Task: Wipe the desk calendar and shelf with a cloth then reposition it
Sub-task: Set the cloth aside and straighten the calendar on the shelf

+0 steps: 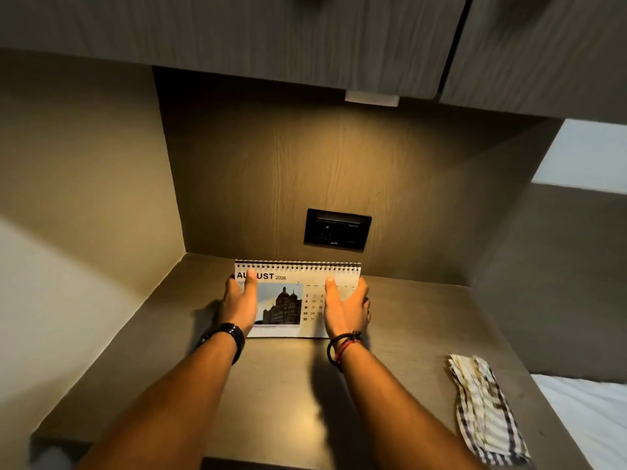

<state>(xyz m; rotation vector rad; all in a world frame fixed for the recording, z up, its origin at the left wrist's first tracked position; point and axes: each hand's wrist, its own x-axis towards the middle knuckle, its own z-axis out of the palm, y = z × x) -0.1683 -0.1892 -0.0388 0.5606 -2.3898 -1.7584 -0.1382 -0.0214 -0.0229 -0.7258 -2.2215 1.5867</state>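
A spiral-bound desk calendar [288,300] showing August 2026 and a photo of a building stands upright on the brown shelf [271,385], near its back wall. My left hand [239,301] grips the calendar's left edge, thumb across the front. My right hand [346,308] grips the right edge the same way. A checked cloth [485,408] lies folded on the shelf at the front right, apart from both hands.
A black wall socket [337,228] sits on the back panel just above the calendar. Overhead cabinets [305,35] hang above the niche. Side walls close the shelf left and right. White bedding [590,415] shows at the far right.
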